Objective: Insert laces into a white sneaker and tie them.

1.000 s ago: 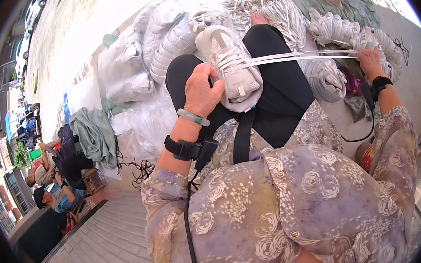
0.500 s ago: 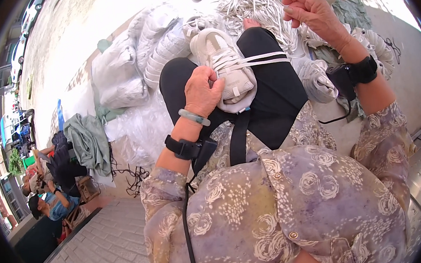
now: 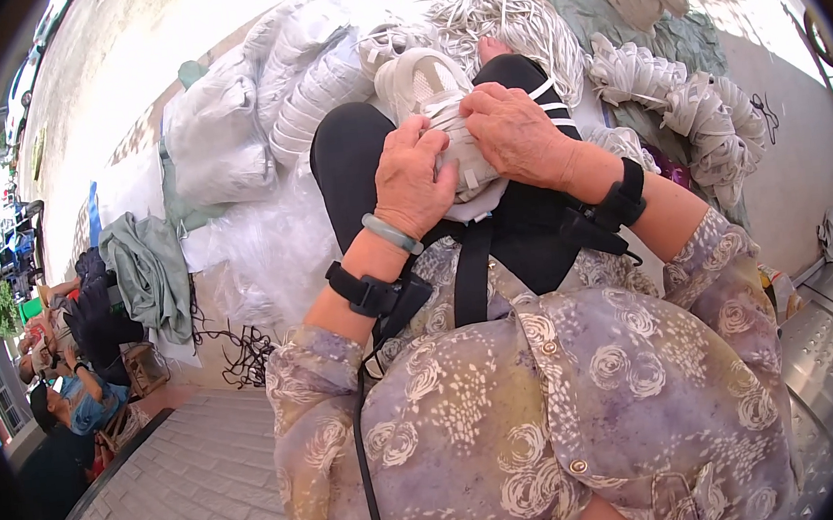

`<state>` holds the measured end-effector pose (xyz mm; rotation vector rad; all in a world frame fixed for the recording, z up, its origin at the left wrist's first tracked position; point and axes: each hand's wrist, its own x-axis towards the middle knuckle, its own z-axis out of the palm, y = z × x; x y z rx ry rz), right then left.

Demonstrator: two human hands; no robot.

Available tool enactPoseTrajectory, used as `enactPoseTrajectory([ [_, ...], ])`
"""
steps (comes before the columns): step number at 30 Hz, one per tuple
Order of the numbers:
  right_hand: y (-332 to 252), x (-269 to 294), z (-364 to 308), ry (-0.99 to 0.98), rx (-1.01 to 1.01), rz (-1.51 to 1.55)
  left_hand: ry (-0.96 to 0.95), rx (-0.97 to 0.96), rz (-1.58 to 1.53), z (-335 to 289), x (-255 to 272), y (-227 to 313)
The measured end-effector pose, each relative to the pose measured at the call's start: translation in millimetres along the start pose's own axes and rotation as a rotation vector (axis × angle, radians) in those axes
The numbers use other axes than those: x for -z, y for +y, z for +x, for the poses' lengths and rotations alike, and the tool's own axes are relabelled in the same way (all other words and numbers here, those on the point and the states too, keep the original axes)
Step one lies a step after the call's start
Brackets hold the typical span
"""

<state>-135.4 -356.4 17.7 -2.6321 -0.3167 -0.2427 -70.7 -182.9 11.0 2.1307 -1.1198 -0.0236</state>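
A pale grey-white sneaker (image 3: 417,75) rests between my black-trousered thighs, its heel end toward me. My left hand (image 3: 413,174) curls against the shoe's left side, fingertips by the lacing. Across the shoe from it, my right hand (image 3: 522,135) bends its fingers over the laced front, pinching at the white laces; its fingertips are partly hidden. Loose ends of white shoelace (image 3: 549,107) stretch past the right hand over my right thigh.
A heap of white laces (image 3: 499,13) lies beyond my knees. To the left are plastic-wrapped white bundles (image 3: 218,144) and a grey-green cloth (image 3: 148,274). Tied bundles of pale shoes (image 3: 712,125) lie at right. Other people (image 3: 91,392) sit at far left.
My right hand has come down and left from above the right knee to the sneaker's lacing. The laces pulled taut to the right now lie slack over the thigh. My left hand stays beside the shoe.
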Motion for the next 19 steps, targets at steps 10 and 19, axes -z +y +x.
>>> enactPoseTrajectory([
  [10,16.6,1.9,0.6,-0.035,-0.045,0.126,0.016,0.019,-0.044,-0.2,-7.5,0.7],
  [19,1.7,3.1,10.3,-0.151,-0.113,-0.105,0.007,0.006,-0.052,2.1,-13.2,0.3],
])
